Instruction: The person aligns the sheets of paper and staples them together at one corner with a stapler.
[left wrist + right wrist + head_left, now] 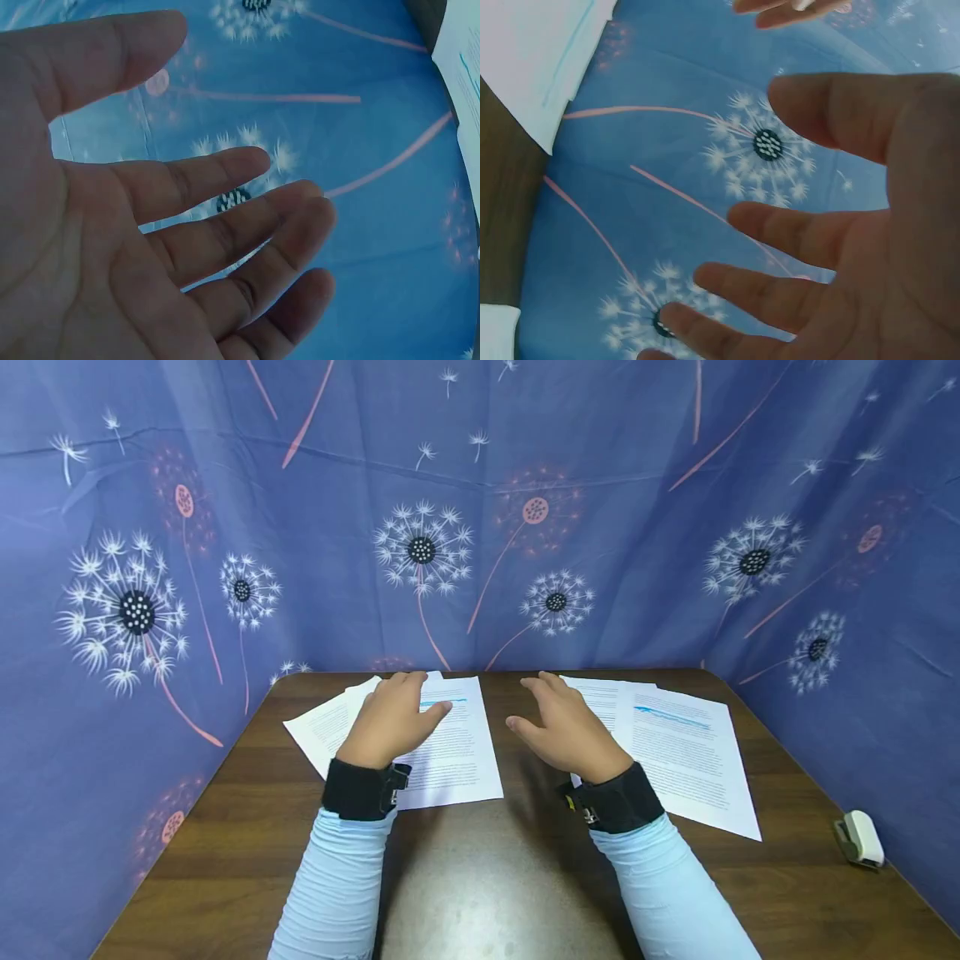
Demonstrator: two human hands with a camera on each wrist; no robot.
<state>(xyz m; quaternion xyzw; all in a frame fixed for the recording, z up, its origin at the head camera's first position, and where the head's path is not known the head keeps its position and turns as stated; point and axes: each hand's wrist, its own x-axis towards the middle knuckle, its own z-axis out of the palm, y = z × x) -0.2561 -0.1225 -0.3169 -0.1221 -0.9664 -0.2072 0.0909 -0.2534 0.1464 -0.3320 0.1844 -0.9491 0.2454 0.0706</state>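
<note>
We're hovering left hand (386, 722) and right hand (573, 727) empty, fingers (784, 232) loosely spread, perhaps leaving left papers (453, 756) and right papers (690, 768) undisturbed.

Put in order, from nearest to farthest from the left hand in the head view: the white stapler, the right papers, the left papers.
1. Left papers: partly hidden by the left hand.
2. Right papers: right of the picture's centre.
3. White stapler: at far right.

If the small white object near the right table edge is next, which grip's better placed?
Right grip, probably: empty and nearer the white object. Left grip, also empty, is over the left papers, farther across.
</note>
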